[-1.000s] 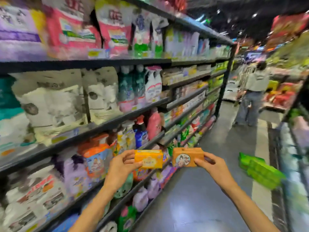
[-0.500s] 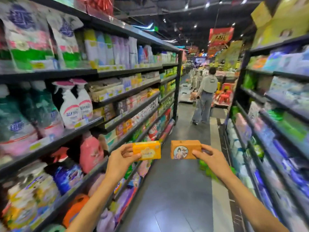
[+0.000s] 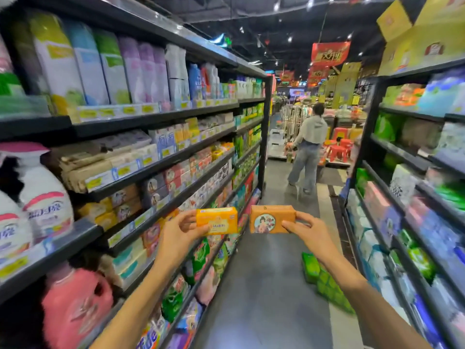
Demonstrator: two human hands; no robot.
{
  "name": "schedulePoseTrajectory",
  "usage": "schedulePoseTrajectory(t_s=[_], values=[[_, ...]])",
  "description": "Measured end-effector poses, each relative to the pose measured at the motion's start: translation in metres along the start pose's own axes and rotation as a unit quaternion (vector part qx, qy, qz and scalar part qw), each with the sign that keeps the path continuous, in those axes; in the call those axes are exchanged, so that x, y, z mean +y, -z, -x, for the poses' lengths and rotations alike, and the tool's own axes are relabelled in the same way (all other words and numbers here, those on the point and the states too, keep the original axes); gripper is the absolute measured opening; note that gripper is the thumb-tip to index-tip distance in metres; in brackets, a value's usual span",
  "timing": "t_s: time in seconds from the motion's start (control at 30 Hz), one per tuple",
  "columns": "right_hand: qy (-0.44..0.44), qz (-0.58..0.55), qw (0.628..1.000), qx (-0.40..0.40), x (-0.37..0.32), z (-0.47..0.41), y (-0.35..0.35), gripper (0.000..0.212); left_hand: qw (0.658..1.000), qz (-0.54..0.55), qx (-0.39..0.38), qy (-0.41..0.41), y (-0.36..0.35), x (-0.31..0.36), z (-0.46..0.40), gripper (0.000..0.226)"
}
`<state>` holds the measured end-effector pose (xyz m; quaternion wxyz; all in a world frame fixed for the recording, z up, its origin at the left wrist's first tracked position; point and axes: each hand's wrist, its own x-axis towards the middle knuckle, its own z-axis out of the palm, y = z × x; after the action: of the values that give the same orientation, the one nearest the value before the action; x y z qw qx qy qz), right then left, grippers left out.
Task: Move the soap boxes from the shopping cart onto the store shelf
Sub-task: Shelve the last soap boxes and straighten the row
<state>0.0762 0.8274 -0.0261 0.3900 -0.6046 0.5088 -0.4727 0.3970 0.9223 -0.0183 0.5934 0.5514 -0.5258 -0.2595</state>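
My left hand [image 3: 180,236] grips a yellow soap box [image 3: 217,220] by its left end, held out over the aisle. Beside it, my right hand [image 3: 308,231] grips an orange soap box [image 3: 272,219] with a round picture on its face, by its right end. The two boxes hang side by side at chest height, a small gap between them. The store shelf [image 3: 161,167] with rows of similar boxed soaps runs along my left. No shopping cart shows in this view.
Tall black shelving lines both sides of a grey aisle [image 3: 266,285]. Detergent bottles [image 3: 42,197] stand at near left. Green packs [image 3: 324,280] lie on the floor by the right shelf [image 3: 402,222]. A person [image 3: 305,152] stands far down the aisle.
My view has swung right, from facing the left shelf to looking down the aisle. Both hands keep their boxes, held in much the same place in front of me.
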Motion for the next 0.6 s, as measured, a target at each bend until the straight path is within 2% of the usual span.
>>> schedulePoseTrajectory(t_s=[0.17,0.27,0.37,0.6], values=[[0.025,-0.018,0.996,-0.081,0.004,-0.104,-0.058,0.053,0.997,-0.054,0.059,0.010,0.022,-0.036,-0.067,0.038],[0.049,-0.035,0.986,-0.157,0.008,-0.161,-0.107,0.048,0.990,-0.091,0.108,0.014,0.039,-0.055,-0.093,0.038],[0.075,-0.043,0.966,-0.243,0.009,-0.214,-0.161,0.057,0.979,-0.111,0.170,0.033,0.056,-0.074,-0.111,0.041],[0.143,-0.061,0.898,-0.412,-0.015,-0.282,-0.270,0.029,0.922,-0.155,0.344,0.084,0.080,-0.093,-0.114,0.041]])
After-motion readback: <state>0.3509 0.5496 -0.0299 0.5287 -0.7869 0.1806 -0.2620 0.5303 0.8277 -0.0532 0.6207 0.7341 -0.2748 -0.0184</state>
